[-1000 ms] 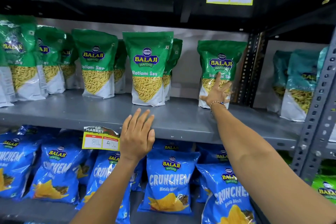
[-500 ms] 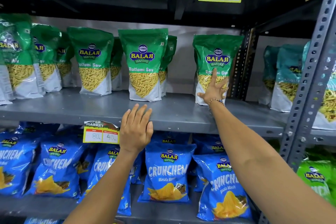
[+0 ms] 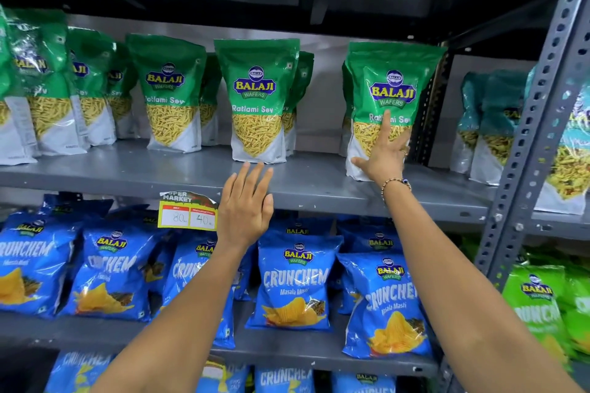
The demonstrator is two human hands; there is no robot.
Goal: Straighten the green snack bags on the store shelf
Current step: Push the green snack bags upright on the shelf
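Several green Ratlami Sev snack bags stand upright on the grey middle shelf (image 3: 319, 183). My right hand (image 3: 384, 156) rests flat against the lower front of the rightmost green bag (image 3: 394, 73), index finger pointing up, thumb spread toward its bottom left corner. Another green bag is partly hidden behind that one. My left hand (image 3: 245, 204) is open, fingers together, at the shelf's front edge just below the middle green bag (image 3: 257, 99) without touching it. More green bags (image 3: 169, 92) stand in rows to the left.
Blue Crunchem bags (image 3: 297, 281) fill the shelves below. A yellow price tag (image 3: 188, 210) hangs on the shelf edge beside my left hand. A perforated steel post (image 3: 536, 124) stands at the right, with teal bags (image 3: 491, 124) and light-green bags (image 3: 539, 306) beyond.
My right hand has stayed on the rightmost green bag, its index finger reaching a little higher. My left hand has risen slightly toward the shelf edge.
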